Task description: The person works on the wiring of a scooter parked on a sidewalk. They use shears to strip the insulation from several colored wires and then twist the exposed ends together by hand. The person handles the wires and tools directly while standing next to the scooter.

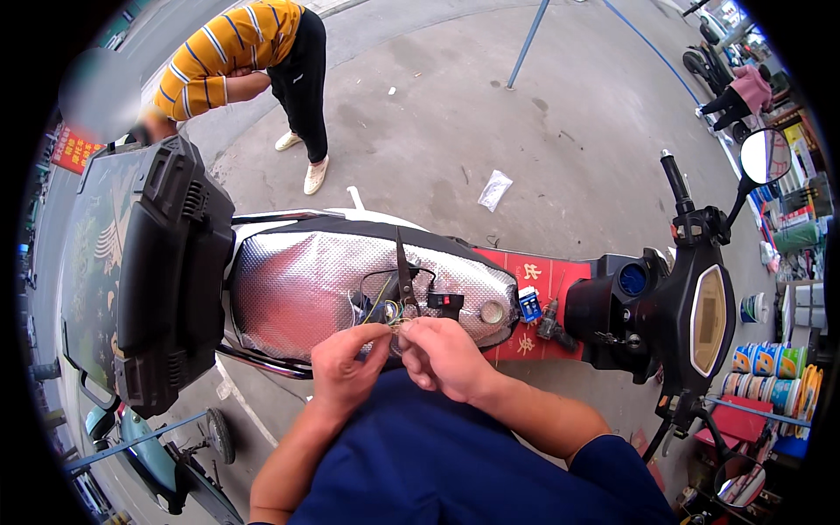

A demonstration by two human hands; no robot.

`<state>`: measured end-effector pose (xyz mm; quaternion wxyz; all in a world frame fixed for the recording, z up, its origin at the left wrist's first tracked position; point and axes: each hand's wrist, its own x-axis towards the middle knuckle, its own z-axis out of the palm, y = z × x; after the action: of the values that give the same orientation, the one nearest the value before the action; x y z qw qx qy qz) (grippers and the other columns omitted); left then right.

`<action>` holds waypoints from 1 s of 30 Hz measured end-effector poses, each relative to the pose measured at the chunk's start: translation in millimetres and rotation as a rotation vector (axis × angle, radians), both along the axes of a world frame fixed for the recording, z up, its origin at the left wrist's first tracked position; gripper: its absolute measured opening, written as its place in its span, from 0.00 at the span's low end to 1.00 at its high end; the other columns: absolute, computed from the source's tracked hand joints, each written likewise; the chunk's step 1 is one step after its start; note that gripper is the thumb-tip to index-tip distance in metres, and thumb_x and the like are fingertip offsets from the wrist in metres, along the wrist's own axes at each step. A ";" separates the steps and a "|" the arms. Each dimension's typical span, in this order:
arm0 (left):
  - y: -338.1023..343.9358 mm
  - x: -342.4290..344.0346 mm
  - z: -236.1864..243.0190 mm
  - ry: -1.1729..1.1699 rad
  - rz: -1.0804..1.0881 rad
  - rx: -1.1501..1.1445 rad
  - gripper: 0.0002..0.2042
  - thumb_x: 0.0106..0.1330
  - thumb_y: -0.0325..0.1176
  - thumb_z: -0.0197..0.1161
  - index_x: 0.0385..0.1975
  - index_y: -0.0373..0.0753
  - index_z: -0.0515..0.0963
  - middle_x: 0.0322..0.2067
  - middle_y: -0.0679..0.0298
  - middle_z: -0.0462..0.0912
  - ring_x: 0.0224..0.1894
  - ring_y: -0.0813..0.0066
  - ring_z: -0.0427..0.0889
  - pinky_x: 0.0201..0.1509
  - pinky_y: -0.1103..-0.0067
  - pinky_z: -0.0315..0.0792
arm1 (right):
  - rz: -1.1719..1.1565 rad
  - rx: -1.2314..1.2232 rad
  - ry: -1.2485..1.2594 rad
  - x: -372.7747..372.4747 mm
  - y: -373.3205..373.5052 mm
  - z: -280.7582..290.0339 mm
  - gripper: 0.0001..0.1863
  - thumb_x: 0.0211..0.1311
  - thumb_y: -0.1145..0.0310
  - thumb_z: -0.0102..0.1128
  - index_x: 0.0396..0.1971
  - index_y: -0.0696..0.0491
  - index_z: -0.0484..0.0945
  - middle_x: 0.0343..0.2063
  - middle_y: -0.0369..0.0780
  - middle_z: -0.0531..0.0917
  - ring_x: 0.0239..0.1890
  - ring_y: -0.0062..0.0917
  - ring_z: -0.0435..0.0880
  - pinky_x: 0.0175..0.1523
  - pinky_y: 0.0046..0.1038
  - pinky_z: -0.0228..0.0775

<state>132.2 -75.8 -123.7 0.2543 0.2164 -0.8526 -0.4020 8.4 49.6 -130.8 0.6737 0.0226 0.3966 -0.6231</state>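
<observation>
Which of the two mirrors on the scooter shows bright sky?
The upper mirror, beyond the handlebar grip, shines white. The lower mirror, nearer the person, reflects dark, coloured things.

Flat outdoor daylight, fisheye view, centre sharp.
Soft, even light, weak shadows on the concrete ground [437, 114]. Mild sheen on the silver quilted seat cover [306, 289]; scooter mirror [765, 156] blown white. Black vignette rings the view, straight lines bow near its rim, edge detail smears. One patch upper left is blurred out.
</observation>
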 end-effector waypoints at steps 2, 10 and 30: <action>1.3 3.9 4.5 -0.136 0.039 0.140 0.07 0.55 0.22 0.69 0.32 0.39 0.82 0.25 0.61 0.83 0.24 0.73 0.82 0.27 0.80 0.73 | -0.148 -0.039 0.837 12.8 4.7 2.2 0.07 0.66 0.70 0.56 0.38 0.57 0.74 0.20 0.39 0.77 0.18 0.22 0.76 0.21 0.24 0.66; -14.0 0.5 7.6 -0.081 -0.094 0.183 0.06 0.56 0.24 0.68 0.33 0.39 0.83 0.24 0.62 0.84 0.23 0.75 0.81 0.27 0.81 0.73 | -0.189 -0.237 2.141 6.8 -5.7 5.8 0.10 0.56 0.75 0.61 0.38 0.58 0.76 0.24 0.40 0.79 0.23 0.29 0.81 0.29 0.27 0.73; -40.3 3.2 0.8 0.002 -0.249 0.246 0.06 0.58 0.26 0.68 0.35 0.37 0.83 0.23 0.65 0.83 0.16 0.87 0.67 0.19 0.85 0.62 | -0.200 -0.020 2.317 32.5 -15.3 12.0 0.10 0.51 0.74 0.64 0.34 0.58 0.77 0.27 0.39 0.78 0.27 0.29 0.80 0.30 0.29 0.73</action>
<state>135.4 -116.1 -122.9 0.1747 0.1383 -0.8170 -0.5318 40.9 34.3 -118.7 -0.1443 -0.5350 0.7667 -0.3242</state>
